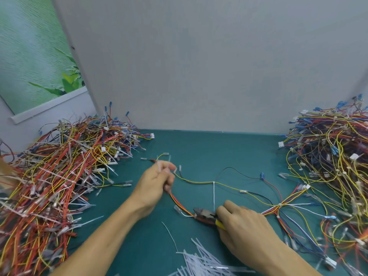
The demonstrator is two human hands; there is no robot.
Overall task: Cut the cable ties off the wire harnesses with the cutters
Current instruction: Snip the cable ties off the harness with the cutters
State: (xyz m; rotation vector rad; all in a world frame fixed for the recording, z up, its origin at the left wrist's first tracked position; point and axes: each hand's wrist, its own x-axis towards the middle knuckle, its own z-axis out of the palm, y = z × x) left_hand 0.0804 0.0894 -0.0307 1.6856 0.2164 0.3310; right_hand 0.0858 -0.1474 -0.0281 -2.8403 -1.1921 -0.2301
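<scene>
Now our left hand (157, 184) pinches one end of a wire harness (229, 185) that stretches across the middle of the green bench (199, 148). Our right hand (245, 226) grips the yellow handles of the cutters (205, 215), whose head rests against the harness's red and yellow wires. A white cable tie (214, 196) sticks out from the harness. Cut ties (199, 259) lie heaped at the near edge, and 2 harness piles (59, 176) fill the left and right edges.

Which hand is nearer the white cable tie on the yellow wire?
Right. The right hand, holding the cutters, is beside the cable tie; the left hand is farther left.
</scene>
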